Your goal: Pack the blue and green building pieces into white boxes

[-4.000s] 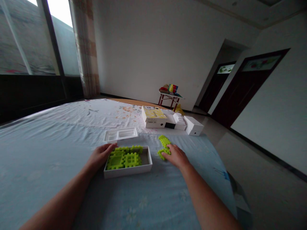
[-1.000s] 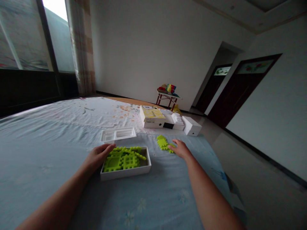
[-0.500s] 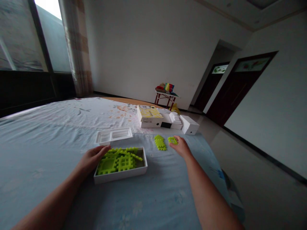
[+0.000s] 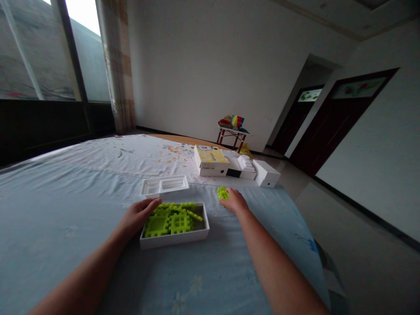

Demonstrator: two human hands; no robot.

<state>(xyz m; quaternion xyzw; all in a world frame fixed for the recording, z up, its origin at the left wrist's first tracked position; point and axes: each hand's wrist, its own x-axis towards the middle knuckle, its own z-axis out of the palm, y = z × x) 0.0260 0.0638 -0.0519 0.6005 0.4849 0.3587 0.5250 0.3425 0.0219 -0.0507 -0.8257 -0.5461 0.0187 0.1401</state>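
Note:
A shallow white box holds several bright green interlocking building pieces with notched edges, some square with window-like openings. My left hand lies along the box's left side, thumb and fingers at its far left corner, gripping the rim. To the right of the box, my right hand pinches a small green interlocking piece. That piece is at the spot of the other green pieces on the cloth, which are mostly covered, so I cannot tell whether they touch.
Behind the box lies a white plastic tray insert. Farther back stand a yellow-and-white carton, a white moulded piece and a white box. A patterned cloth covers the table, whose rounded edge falls away at right.
My right hand has moved left with its green piece, from beside the loose green pieces to over them. My left hand stays at the box. The whole view has shifted slightly.

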